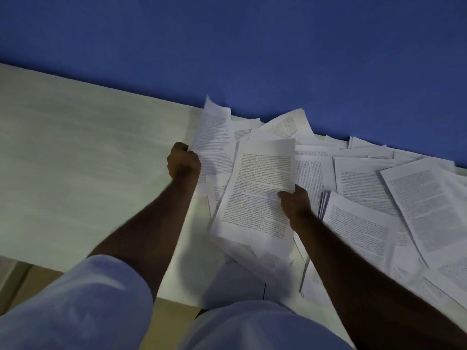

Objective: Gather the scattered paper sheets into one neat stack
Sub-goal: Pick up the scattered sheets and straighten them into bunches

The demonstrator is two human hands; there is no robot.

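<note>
Printed paper sheets (366, 188) lie scattered and overlapping across the pale surface (75, 160), filling it from about twelve o'clock round to four o'clock and running up against the blue wall (252, 46). The left hand (184, 161), near the centre, has its fingers closed in a fist on the lower corner of a curled sheet (212, 130) that rises toward twelve o'clock at the pile's left edge. The right hand (295, 205), at about three o'clock from it, pinches the right edge of a gathered bundle (257, 193), thumb on the top page, held tilted above the loose pages. The nine o'clock half of the surface carries no paper. Pale sleeves (83, 299) show at six o'clock.
</note>
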